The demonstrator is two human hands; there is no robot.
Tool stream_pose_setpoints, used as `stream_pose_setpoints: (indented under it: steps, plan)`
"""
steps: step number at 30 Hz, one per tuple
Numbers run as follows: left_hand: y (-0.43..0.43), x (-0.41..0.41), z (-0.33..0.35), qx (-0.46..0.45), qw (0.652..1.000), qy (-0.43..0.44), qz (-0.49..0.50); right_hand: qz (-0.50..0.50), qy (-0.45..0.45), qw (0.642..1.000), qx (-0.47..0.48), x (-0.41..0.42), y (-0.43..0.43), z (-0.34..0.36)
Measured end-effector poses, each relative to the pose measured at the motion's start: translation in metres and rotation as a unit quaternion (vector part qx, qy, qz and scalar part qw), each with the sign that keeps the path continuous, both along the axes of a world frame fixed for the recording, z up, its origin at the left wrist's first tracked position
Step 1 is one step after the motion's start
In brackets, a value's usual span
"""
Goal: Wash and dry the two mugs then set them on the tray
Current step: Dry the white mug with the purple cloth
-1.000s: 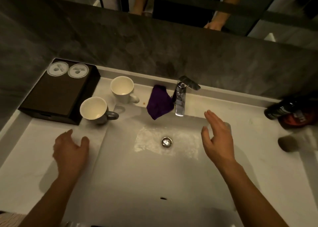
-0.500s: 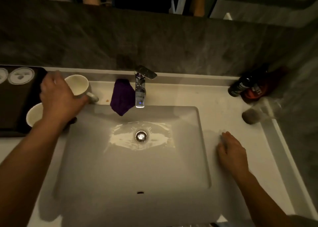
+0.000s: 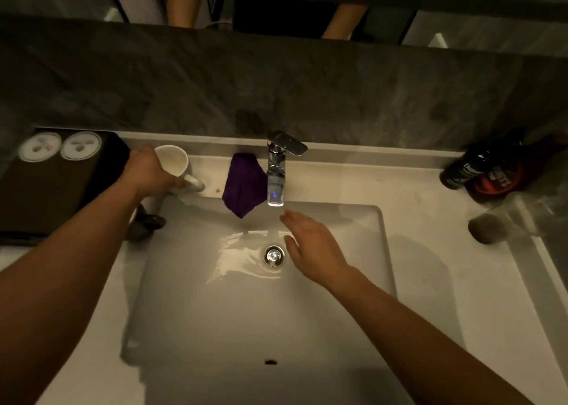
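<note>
My left fingers (image 3: 176,184) were wrapped round the white ceramic mug (image 3: 172,163), gripping its body from the tray side. My right hand (image 3: 310,244) was flat and spread, holding nothing, over the white basin (image 3: 338,312) just below the chrome tap (image 3: 276,171). The mug sat on the counter's back-left, well left of the spout, so the left hand was the one to carry it across to the right. It was tipped, mouth facing up and right, handle toward the purple cloth (image 3: 242,183). The 2nd mug, dark grey (image 3: 144,223), was prob. upright under my left forearm, mostly hidden, beside the dark brown tray (image 3: 46,195).
</note>
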State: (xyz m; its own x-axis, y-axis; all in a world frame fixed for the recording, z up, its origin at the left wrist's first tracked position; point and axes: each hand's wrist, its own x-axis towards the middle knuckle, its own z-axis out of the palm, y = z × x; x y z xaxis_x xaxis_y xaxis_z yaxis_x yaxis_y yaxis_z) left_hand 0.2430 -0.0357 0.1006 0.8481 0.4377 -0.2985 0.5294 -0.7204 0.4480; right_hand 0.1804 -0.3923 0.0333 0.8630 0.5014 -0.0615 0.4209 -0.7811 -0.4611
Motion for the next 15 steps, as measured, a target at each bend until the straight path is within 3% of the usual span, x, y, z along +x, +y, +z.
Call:
stream_pose_setpoints:
  steps: [4,7,11,15]
  plan:
    - [0.005,-0.005,-0.007,-0.030,0.998,-0.050,0.017,0.023,-0.041,0.999,-0.016,0.021,0.080,-0.008]
    - [0.010,-0.004,-0.013,-0.020,0.998,-0.055,0.009,-0.037,-0.016,0.999,-0.037,0.047,0.121,-0.015]
    - [0.016,-0.003,-0.018,-0.016,0.998,-0.065,-0.003,-0.082,0.038,0.994,-0.064,0.075,0.149,-0.023]
    - [0.019,-0.007,-0.020,-0.015,0.996,-0.090,-0.013,-0.085,-0.002,0.992,-0.095,0.081,0.155,-0.034]
